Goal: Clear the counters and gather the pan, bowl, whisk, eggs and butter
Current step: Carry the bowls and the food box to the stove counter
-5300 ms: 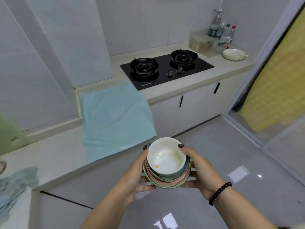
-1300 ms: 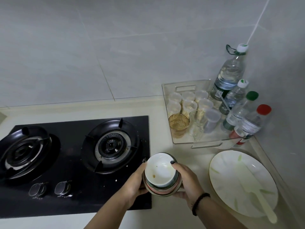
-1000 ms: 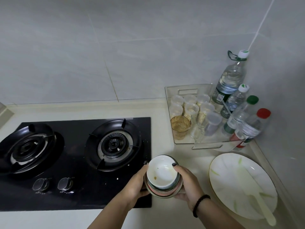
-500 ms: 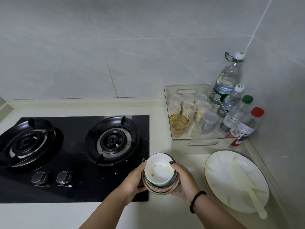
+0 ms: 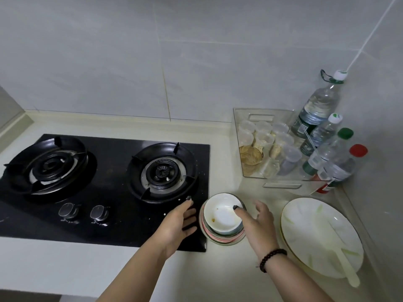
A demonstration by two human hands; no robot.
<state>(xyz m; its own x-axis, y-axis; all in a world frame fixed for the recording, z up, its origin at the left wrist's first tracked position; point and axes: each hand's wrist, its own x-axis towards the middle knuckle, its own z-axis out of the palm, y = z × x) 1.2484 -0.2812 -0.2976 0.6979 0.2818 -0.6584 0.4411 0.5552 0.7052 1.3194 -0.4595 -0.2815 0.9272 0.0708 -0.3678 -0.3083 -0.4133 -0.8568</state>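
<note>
The stack of bowls point(image 5: 222, 221) sits on the table point(image 5: 224, 269), between the two hands; the left hand point(image 5: 177, 223) is just left of it, over the black stove point(image 5: 104, 188), its grip let go and fingers loose; the right hand point(image 5: 256, 221) is just right of it, grip loose too, thumb on the top bowl's rim; right of that hand lies a big plate point(image 5: 314, 232) with a spoon point(image 5: 346, 269); beyond it, a tray of cups point(image 5: 263, 147) and bottles point(image 5: 322, 131).
</note>
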